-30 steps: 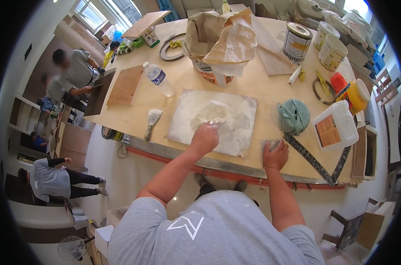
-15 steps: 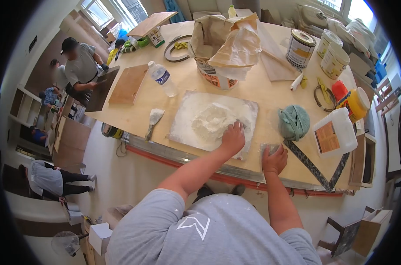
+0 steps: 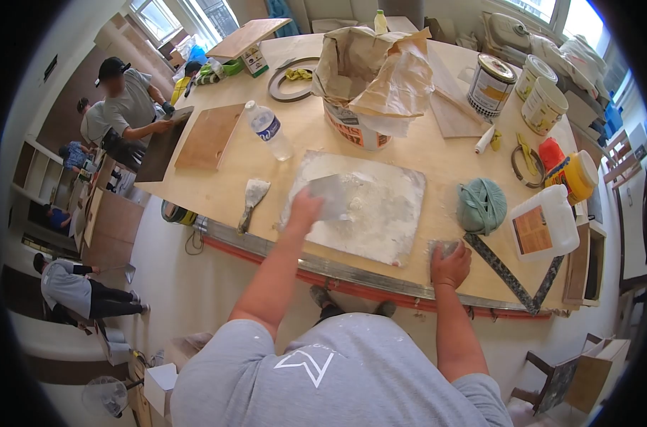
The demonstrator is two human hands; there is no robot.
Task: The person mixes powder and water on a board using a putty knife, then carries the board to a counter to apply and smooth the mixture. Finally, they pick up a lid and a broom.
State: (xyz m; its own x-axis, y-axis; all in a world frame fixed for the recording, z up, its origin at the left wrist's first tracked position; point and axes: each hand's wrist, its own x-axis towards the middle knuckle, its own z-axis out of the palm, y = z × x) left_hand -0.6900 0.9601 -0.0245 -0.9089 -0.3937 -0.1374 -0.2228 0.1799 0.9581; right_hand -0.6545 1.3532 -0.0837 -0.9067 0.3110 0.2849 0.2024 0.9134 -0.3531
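My left hand (image 3: 306,211) is closed on a flat metal scraper (image 3: 329,196), slightly blurred, over the left part of a white-coated square board (image 3: 395,231). White paste lies thinly across the board, with a lumpy patch (image 3: 357,206) just right of the blade. My right hand (image 3: 451,266) grips a small grey flat scraper (image 3: 437,250) resting on the table near its front edge; the fingers cover much of it. Left of the board lies a putty knife (image 3: 252,203) with white paste on its blade. A ball of green twine (image 3: 481,206) sits beyond my right hand.
Behind the board stands a bucket (image 3: 355,128) lined with a brown paper bag (image 3: 380,71). A water bottle (image 3: 269,132) is at its left. Paint cans (image 3: 491,85), a white jug (image 3: 544,224) and a black angle square (image 3: 505,270) occupy the right. Other people (image 3: 128,107) work at far left.
My left hand has swung from the right side of the board to the left, with the scraper blade now visible. The mound of paste is flattened and spread. My right hand stays at the table edge.
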